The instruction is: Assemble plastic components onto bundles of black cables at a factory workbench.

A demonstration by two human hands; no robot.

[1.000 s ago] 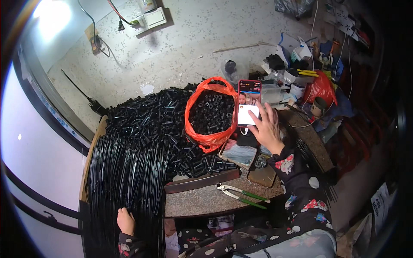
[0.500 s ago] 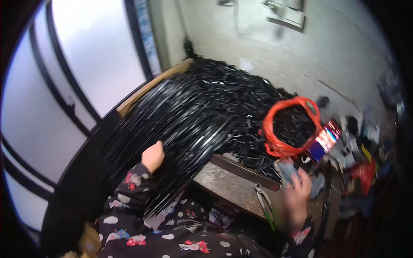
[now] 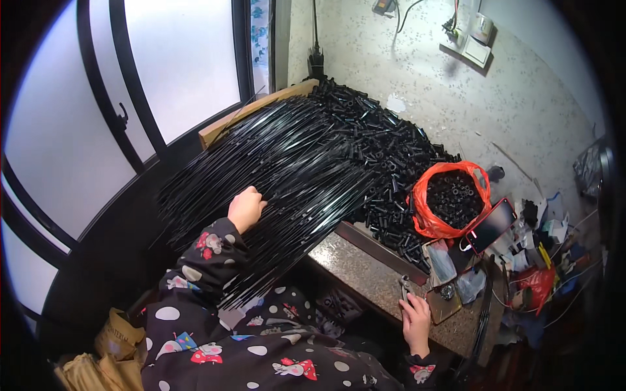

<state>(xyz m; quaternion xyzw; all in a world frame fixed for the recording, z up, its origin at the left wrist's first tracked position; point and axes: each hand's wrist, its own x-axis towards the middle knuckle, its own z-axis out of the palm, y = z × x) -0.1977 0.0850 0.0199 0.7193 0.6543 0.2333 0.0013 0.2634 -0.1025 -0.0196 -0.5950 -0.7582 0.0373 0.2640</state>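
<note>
Leaving the phone (image 3: 492, 226), right hand (image 3: 416, 319) is covering pincers (image 3: 404, 281), seemingly switching to tool work.
Left hand (image 3: 246, 210) is curling over black rods (image 3: 261, 146); can't tell either hand's grip.

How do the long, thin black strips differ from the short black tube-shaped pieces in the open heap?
Shape: the strips are long and slender, while the tube-shaped pieces are short and stubby.
Arrangement: the strips lie mostly side by side in one direction; the pieces are jumbled at all angles.
Hands: the left hand is at the strips; neither hand is at the pieces.
Shared: both are black and numerous.
</note>
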